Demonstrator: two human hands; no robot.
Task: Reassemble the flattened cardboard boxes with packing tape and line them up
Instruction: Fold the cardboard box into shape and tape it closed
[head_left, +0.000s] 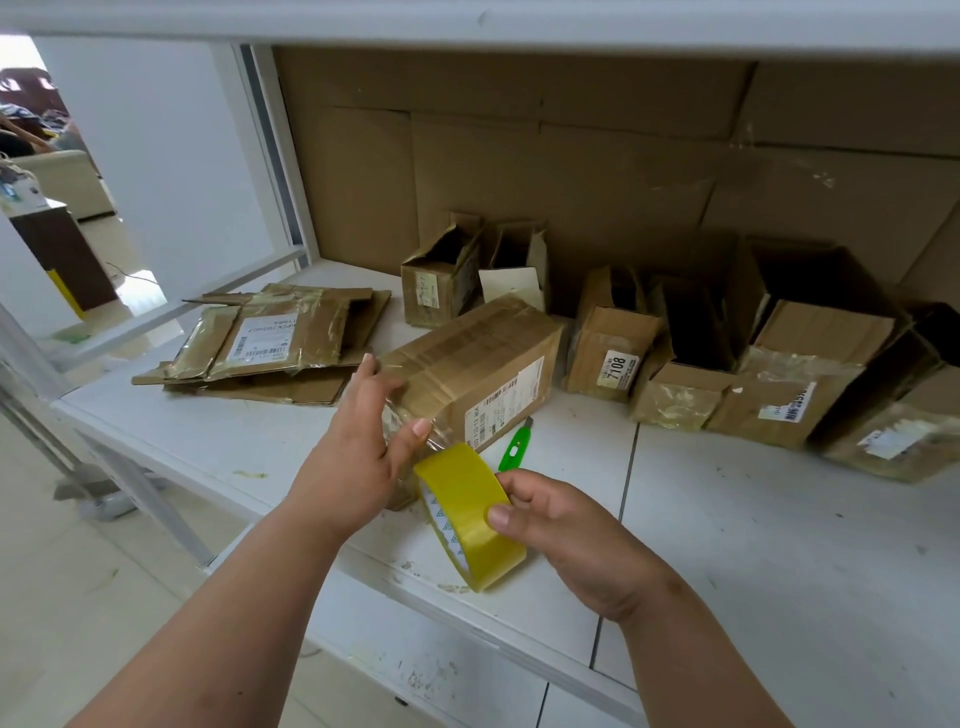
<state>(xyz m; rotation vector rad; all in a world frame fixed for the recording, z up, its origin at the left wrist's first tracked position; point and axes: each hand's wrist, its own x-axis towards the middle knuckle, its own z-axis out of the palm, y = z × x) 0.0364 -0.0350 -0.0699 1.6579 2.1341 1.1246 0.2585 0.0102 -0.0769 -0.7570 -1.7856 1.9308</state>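
A brown cardboard box (483, 364) with shipping labels lies on the white shelf (727, 519) in front of me. My left hand (358, 441) presses on its near end, fingers spread, thumb on a clear strip of tape running to the roll. My right hand (561, 525) grips a yellow packing tape roll (467, 509) just below the box's near corner. A pile of flattened boxes (270, 343) lies at the left. Several assembled boxes (779, 364) stand in a row at the back right.
A green utility knife (517, 444) lies on the shelf just right of the box. Two small open boxes (467, 270) stand at the back. Cardboard sheets (571, 156) line the back wall. An upper shelf edge (467, 21) overhangs. The floor drops away at the left.
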